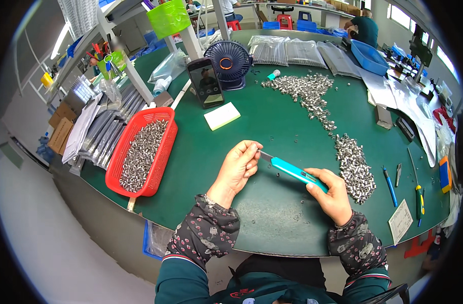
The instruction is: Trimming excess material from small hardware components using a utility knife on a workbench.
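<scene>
My right hand [331, 193] grips a teal utility knife [297, 172] by its handle, with the blade pointing left. At the blade's tip, my left hand [239, 164] is closed in a pinch; whatever lies between its fingertips is too small to make out. Small silvery metal sleeves form a pile [354, 169] to the right of my right hand. More of them make a larger heap [305, 91] farther back. A red plastic basket [169, 133] on the left holds many of the same parts. Tiny dark rings lie scattered on the green table [211, 157] around the knife.
A phone [206, 83] stands before a dark blue fan [228, 63], near a pad of paper [222, 116]. On the right lie a blue pen-like tool [390, 186], a screwdriver [419, 200] and a paper card [400, 221]. A blue tray [369, 57] stands at the back right; a person [365, 29] sits beyond.
</scene>
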A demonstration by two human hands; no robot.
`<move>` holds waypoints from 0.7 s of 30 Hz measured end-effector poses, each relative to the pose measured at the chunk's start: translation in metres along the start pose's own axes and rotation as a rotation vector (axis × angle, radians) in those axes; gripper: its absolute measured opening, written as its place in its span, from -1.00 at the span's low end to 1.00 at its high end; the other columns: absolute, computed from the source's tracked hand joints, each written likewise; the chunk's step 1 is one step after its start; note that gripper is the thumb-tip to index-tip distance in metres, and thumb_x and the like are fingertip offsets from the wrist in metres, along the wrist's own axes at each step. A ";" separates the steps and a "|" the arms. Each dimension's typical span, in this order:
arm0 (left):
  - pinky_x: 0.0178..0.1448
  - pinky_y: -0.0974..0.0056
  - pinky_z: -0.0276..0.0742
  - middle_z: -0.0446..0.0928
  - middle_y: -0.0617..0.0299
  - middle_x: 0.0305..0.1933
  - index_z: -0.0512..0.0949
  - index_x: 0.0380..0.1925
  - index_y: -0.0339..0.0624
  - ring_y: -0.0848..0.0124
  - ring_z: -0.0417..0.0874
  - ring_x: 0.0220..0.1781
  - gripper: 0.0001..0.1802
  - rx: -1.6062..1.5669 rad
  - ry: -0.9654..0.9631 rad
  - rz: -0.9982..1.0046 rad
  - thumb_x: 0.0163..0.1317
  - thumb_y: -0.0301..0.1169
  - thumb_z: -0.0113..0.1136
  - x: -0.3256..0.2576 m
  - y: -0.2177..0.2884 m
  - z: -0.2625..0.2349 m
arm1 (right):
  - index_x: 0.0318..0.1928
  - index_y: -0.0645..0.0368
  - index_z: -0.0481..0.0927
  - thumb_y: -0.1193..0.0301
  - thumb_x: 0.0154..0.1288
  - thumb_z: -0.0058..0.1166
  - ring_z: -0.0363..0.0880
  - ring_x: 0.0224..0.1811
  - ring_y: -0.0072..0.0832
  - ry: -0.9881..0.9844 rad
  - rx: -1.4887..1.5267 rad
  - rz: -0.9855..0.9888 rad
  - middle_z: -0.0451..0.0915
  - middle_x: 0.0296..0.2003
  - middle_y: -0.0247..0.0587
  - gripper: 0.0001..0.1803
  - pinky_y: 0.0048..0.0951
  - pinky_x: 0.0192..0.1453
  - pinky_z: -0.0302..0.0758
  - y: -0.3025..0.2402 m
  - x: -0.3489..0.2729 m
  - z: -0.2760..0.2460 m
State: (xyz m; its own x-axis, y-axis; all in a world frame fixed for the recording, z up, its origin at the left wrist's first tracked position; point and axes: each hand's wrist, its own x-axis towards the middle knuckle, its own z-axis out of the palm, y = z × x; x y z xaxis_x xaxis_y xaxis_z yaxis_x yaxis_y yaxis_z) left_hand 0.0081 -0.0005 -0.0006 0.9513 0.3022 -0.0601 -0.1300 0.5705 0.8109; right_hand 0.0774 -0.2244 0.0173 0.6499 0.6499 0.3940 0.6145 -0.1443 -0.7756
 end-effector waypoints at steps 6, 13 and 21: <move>-0.70 0.62 0.01 0.31 0.37 -0.60 0.44 -0.40 -0.24 0.70 0.11 -0.72 -0.86 0.098 0.019 0.012 0.21 -0.38 0.00 -0.002 0.000 0.004 | -0.18 0.20 0.52 0.45 -0.01 0.11 0.43 -0.54 -0.40 -0.001 -0.008 0.017 0.43 -0.55 -0.19 -0.70 -0.48 -0.44 0.35 0.001 -0.001 0.000; -0.70 0.60 -0.02 0.29 0.39 -0.63 0.43 -0.46 -0.21 0.71 0.10 -0.74 -0.82 0.218 0.063 0.011 0.20 -0.32 0.02 -0.002 -0.001 0.001 | -0.18 0.13 0.52 0.46 -0.09 0.14 0.36 -0.58 -0.33 0.107 -0.343 -0.140 0.33 -0.60 -0.23 -0.65 -0.40 -0.49 0.31 -0.005 0.000 0.001; -0.72 0.60 -0.09 0.23 0.41 -0.64 0.36 -0.55 -0.14 0.72 0.06 -0.73 -0.72 0.287 0.081 -0.013 0.22 -0.21 -0.03 -0.002 -0.001 0.004 | -0.15 0.08 0.50 0.45 -0.11 0.15 0.35 -0.55 -0.36 0.122 -0.468 -0.222 0.30 -0.58 -0.25 -0.61 -0.38 -0.50 0.32 -0.003 -0.002 0.001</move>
State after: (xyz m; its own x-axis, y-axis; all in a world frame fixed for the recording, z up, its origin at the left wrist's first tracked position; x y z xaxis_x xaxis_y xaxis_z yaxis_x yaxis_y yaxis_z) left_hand 0.0073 -0.0050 0.0011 0.9256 0.3627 -0.1083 -0.0227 0.3388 0.9406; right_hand 0.0740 -0.2242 0.0186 0.5120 0.6149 0.5999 0.8587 -0.3489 -0.3752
